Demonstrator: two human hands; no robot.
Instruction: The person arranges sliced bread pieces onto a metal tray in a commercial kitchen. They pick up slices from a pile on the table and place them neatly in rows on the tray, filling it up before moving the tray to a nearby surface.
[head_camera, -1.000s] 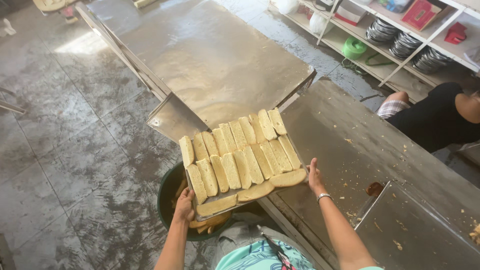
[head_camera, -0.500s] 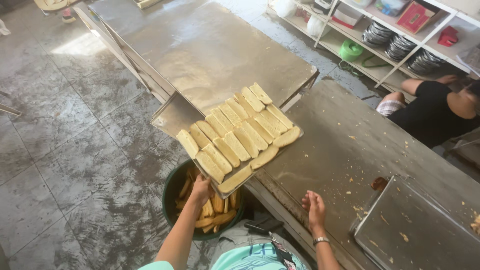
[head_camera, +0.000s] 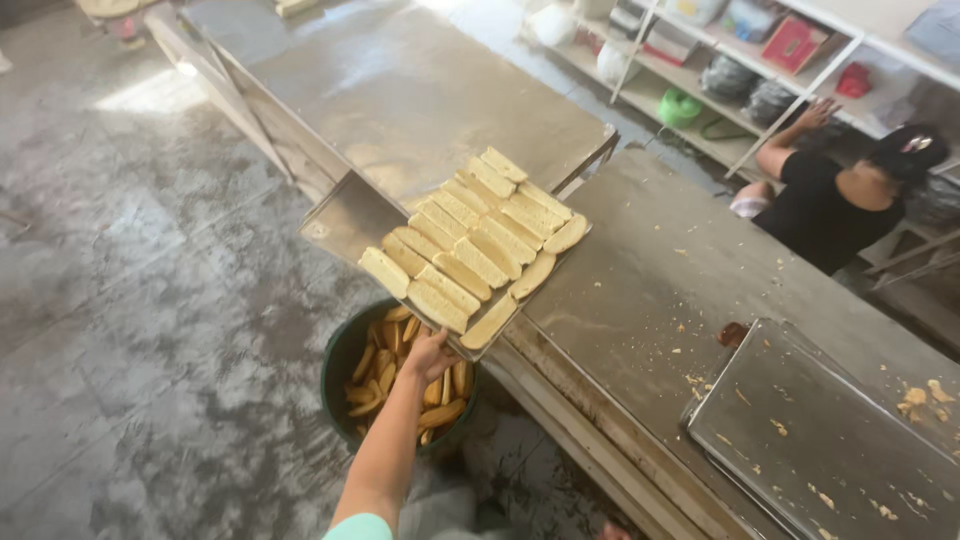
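**Tray of bread slices tipped over the bucket**

The left hand (head_camera: 428, 352) grasps the near corner of a metal tray (head_camera: 340, 222), fingers closed on its edge. The tray leans partly off the worktop (head_camera: 650, 290), above the green bucket (head_camera: 336, 372) on the floor. The right hand is not in view. The tray carries rows of pale bread slices (head_camera: 470, 250); the bucket holds darker, toasted slices. I think that, held by one hand only, the tray may tilt sideways and slices may fall on the wet floor (head_camera: 150, 300).
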